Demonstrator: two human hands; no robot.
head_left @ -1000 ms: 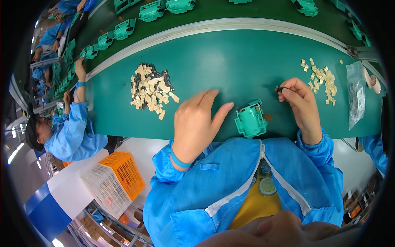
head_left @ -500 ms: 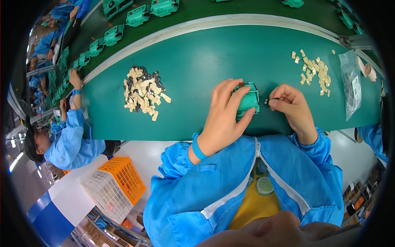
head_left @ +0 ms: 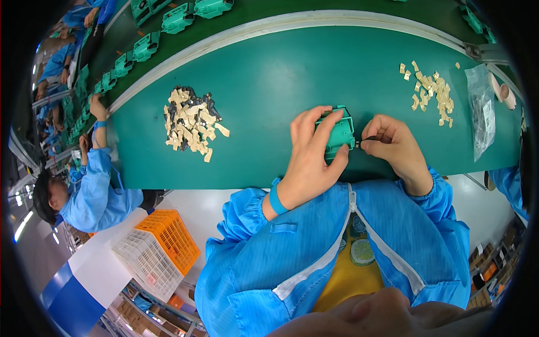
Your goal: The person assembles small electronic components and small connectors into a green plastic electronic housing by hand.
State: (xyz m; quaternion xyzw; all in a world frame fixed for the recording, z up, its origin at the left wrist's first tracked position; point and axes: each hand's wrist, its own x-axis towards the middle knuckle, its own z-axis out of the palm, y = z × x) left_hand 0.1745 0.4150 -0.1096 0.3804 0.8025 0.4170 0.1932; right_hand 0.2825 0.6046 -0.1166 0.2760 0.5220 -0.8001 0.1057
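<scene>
My left hand (head_left: pixel 307 154) is wrapped round a green plastic housing (head_left: pixel 340 135), holding it on the green table with thumb and fingers on its sides. Just right of the housing, my right hand (head_left: pixel 396 145) pinches a small dark part (head_left: pixel 369 139) between thumb and fingertips. Its small pale tip is close to the housing's right side; whether they touch I cannot tell. To the left lies a heap of cream and black small pieces (head_left: pixel 193 123). Loose cream pieces (head_left: pixel 435 92) are scattered at the far right.
A clear plastic bag (head_left: pixel 481 115) lies near the table's right end, beside pale rounded parts (head_left: pixel 505 94). Beyond a pale rail (head_left: pixel 292 21), several green housings (head_left: pixel 178 19) sit on a dark green surface. A co-worker (head_left: pixel 98 188) sits at left. Orange crate (head_left: pixel 174 238) and white crate (head_left: pixel 146 261) stand below.
My right hand has brought the small dark part slightly left, closer to the housing. My left hand keeps its hold, and the housing looks slightly tilted. The whole view has shifted a little.
</scene>
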